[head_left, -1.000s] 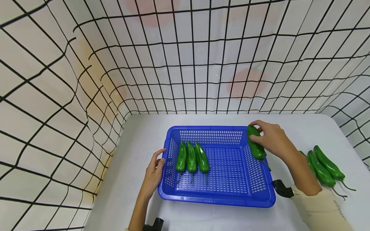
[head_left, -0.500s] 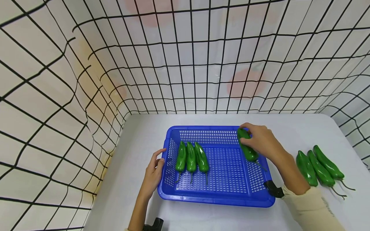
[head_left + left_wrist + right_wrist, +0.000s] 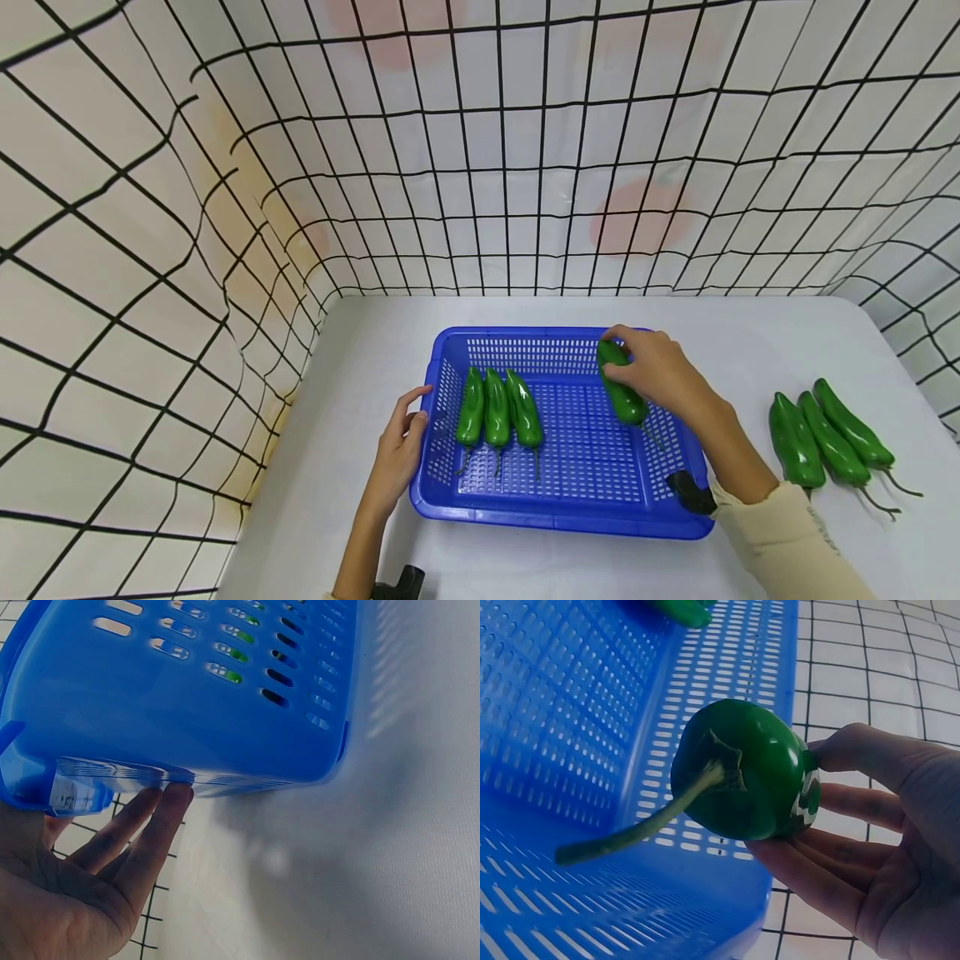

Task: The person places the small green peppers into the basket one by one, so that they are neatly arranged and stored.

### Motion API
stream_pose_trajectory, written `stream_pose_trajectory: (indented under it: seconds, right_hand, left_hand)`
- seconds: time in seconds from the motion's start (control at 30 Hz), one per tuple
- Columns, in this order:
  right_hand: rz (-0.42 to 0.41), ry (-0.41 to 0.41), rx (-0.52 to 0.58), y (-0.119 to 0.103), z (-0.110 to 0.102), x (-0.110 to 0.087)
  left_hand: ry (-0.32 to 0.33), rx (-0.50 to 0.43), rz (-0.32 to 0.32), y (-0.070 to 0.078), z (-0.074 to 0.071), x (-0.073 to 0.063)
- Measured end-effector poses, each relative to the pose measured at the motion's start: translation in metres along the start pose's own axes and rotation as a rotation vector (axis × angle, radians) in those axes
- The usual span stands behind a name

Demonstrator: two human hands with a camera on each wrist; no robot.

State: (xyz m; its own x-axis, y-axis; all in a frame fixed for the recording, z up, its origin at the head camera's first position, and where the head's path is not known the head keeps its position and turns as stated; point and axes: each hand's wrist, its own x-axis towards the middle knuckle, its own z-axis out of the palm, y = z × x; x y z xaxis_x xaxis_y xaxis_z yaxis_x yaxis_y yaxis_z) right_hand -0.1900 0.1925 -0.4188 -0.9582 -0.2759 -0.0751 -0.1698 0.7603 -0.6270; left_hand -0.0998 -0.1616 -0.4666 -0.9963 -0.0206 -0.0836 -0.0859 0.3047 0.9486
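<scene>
My right hand [image 3: 654,367] grips a green chili pepper [image 3: 624,396] between thumb and fingers, over the right part of a blue plastic basket [image 3: 555,523]. In the right wrist view, the pepper [image 3: 739,769] shows its stem end toward the camera, with the long stem hanging over the basket. Three more green peppers [image 3: 497,408] lie side by side at the basket's left, stems toward the person. My left hand [image 3: 400,446] rests at the basket's left edge; the left wrist view shows its fingers [image 3: 154,844] extended, fingertips against the outer wall.
Three green peppers [image 3: 832,437] lie together on the white table [image 3: 757,350], right of the basket. A black wire grid [image 3: 525,192] rises behind the table and along both sides. Black wrist mounts [image 3: 690,492] sit on the forearms.
My right hand has carried its pepper leftward from the basket's right rim to over the inside. The peppers on the right table show fully now. My left hand and the basket stay put.
</scene>
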Motion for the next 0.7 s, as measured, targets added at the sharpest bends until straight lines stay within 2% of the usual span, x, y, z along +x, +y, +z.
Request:
stream_pose_trajectory:
  seconds: [0.2,0.43,0.7]
  right_hand:
    - [-0.028,0.002,-0.009,0.000,0.011,0.003]
    - [0.002,-0.028,-0.019,-0.010,0.023,0.009]
    - [-0.009,-0.048,-0.027,-0.014,0.038,0.017]
  left_hand:
    - [0.004,0.006,0.001,0.000,0.000,0.000]
    - [0.001,0.007,0.002,0.000,0.001,0.000]
    - [-0.001,-0.001,0.002,-0.001,0.000,0.001]
